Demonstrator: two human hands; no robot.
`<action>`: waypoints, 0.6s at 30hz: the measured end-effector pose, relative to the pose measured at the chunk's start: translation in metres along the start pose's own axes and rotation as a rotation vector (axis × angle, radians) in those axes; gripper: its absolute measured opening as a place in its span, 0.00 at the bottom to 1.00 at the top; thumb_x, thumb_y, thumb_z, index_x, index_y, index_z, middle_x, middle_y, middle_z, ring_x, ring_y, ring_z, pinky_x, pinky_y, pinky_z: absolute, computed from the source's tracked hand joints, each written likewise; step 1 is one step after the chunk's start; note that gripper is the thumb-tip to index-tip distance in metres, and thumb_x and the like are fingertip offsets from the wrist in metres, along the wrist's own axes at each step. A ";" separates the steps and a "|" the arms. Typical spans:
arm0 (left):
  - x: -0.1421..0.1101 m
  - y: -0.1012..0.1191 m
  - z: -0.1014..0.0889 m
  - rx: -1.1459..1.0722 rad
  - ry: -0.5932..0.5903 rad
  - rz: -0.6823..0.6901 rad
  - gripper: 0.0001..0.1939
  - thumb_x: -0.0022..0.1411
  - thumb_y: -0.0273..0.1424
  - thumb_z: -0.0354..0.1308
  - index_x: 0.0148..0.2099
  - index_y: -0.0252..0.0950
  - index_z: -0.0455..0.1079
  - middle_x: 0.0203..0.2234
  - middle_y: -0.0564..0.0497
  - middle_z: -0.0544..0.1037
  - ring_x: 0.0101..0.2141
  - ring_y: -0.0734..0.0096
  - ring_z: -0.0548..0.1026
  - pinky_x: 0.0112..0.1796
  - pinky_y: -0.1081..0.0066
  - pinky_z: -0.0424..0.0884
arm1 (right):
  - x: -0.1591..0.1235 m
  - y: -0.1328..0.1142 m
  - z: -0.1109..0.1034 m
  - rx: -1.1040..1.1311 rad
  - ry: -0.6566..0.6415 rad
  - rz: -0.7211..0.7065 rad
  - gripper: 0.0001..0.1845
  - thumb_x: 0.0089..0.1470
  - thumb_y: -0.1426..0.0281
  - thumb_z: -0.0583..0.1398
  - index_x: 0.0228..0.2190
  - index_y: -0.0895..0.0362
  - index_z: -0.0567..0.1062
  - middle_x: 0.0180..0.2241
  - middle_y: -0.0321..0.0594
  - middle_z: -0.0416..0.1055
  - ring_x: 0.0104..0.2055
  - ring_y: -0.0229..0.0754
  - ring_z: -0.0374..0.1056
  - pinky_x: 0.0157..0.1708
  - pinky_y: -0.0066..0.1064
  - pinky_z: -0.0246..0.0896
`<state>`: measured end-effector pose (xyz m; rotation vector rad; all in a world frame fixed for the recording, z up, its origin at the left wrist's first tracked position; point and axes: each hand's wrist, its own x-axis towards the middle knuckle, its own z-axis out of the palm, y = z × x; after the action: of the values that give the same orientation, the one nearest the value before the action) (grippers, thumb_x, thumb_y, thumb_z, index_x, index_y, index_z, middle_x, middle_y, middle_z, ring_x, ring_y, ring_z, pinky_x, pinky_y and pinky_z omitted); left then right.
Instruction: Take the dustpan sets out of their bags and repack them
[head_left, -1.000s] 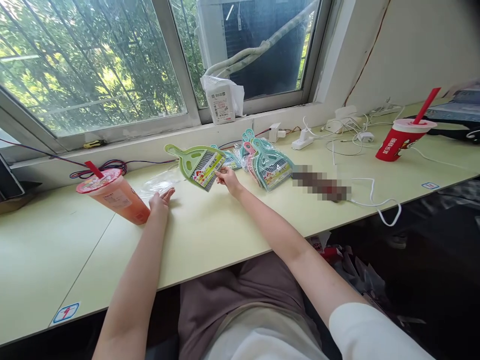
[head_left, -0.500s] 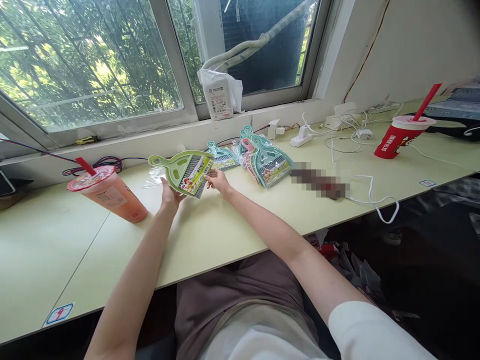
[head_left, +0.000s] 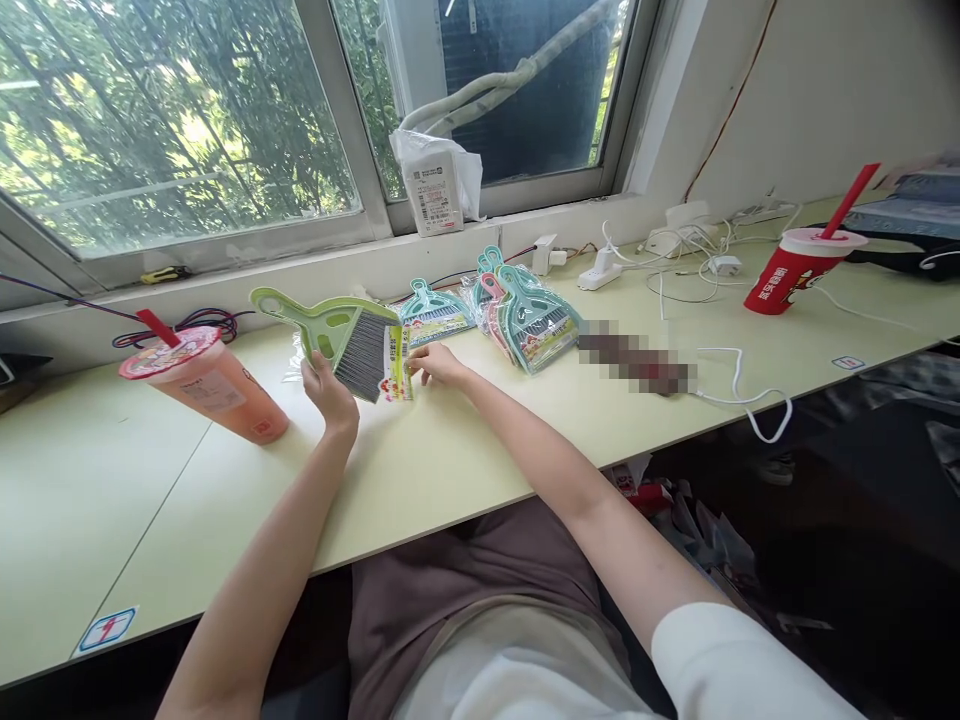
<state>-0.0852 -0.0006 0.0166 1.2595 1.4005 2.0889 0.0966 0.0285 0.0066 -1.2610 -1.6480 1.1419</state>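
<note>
In the head view, the left hand [head_left: 331,398] gripped the light-green plastic dustpan [head_left: 324,318], thumb in front, with the grey-bristled brush [head_left: 364,355] nested against it; half a second earlier that hand was further under the pan's lower edge. The dustpan was held above the pale yellow tabletop [head_left: 427,460], further left than before, nearer the orange drink cup with a red straw [head_left: 217,385]. The right hand [head_left: 437,365] pinched the edge of the yellow-green printed paper label [head_left: 397,365] between thumb and fingers. That label, earlier lying across the bristles, now sat at their right end, leaving most of them uncovered. The teal wrapped dustpan set [head_left: 439,315] lay behind, unmoved.
</note>
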 end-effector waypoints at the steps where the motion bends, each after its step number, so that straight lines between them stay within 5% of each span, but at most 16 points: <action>1: 0.000 0.002 -0.001 0.032 0.030 0.041 0.15 0.70 0.42 0.45 0.41 0.37 0.66 0.36 0.49 0.73 0.43 0.68 0.72 0.52 0.67 0.65 | -0.001 0.000 -0.001 -0.154 0.059 0.005 0.06 0.52 0.71 0.64 0.24 0.59 0.75 0.27 0.44 0.76 0.26 0.41 0.72 0.24 0.27 0.61; 4: -0.002 0.009 -0.004 0.100 0.080 0.128 0.13 0.70 0.39 0.44 0.39 0.37 0.64 0.32 0.51 0.70 0.40 0.67 0.71 0.51 0.66 0.65 | -0.005 -0.003 -0.004 -0.557 0.283 0.016 0.02 0.52 0.76 0.62 0.29 0.60 0.77 0.33 0.52 0.77 0.38 0.49 0.73 0.36 0.33 0.65; 7: -0.006 0.014 -0.006 0.153 0.072 0.240 0.13 0.71 0.39 0.44 0.43 0.37 0.64 0.37 0.49 0.71 0.44 0.65 0.70 0.52 0.64 0.64 | -0.011 -0.009 -0.002 -0.635 0.412 -0.029 0.14 0.52 0.75 0.65 0.42 0.61 0.75 0.38 0.56 0.75 0.43 0.52 0.71 0.40 0.34 0.64; 13: -0.033 0.029 -0.002 0.197 -0.196 0.401 0.13 0.68 0.39 0.49 0.50 0.40 0.67 0.55 0.44 0.66 0.59 0.60 0.62 0.60 0.62 0.55 | -0.027 -0.035 0.025 -0.327 0.338 -0.514 0.22 0.61 0.63 0.58 0.55 0.52 0.65 0.48 0.44 0.68 0.43 0.42 0.69 0.39 0.30 0.64; 18: -0.043 0.036 -0.002 0.187 -0.367 0.364 0.18 0.64 0.41 0.56 0.52 0.39 0.68 0.58 0.42 0.65 0.61 0.56 0.60 0.60 0.60 0.56 | -0.029 -0.047 0.037 -0.043 0.370 -0.492 0.13 0.58 0.67 0.59 0.46 0.52 0.71 0.46 0.42 0.64 0.44 0.40 0.66 0.41 0.30 0.66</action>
<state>-0.0558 -0.0472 0.0261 1.9855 1.2940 1.8282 0.0549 -0.0127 0.0377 -0.9444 -1.5796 0.5411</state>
